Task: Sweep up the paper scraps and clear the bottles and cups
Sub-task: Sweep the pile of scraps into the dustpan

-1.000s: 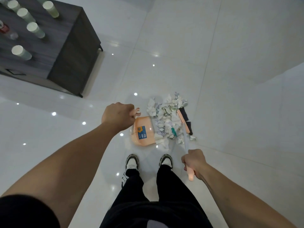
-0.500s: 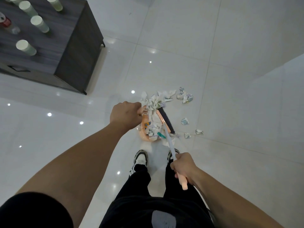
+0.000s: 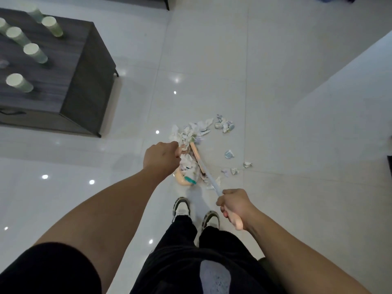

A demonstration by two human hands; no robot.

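An orange dustpan (image 3: 182,181) sits on the white tile floor just ahead of my shoes, heaped with crumpled paper scraps (image 3: 186,164). My left hand (image 3: 161,158) grips the dustpan's handle. My right hand (image 3: 233,205) grips the pink end of a broom (image 3: 209,177), whose orange head lies against the pan's right side. More paper scraps (image 3: 192,130) are piled past the pan, and loose paper scraps (image 3: 229,154) lie scattered to the right. Several pale green paper cups (image 3: 35,52) stand on a dark table at the upper left.
The dark wood-grain table (image 3: 70,66) stands at the upper left, with its near corner about a tile away from the dustpan. My two shoes (image 3: 181,206) are right behind the pan. A pale wall (image 3: 350,85) runs diagonally along the right.
The broom has swept left and pushed the pile of scraps into the dustpan. Some scraps were left scattered to the right. Both hands keep their grips.
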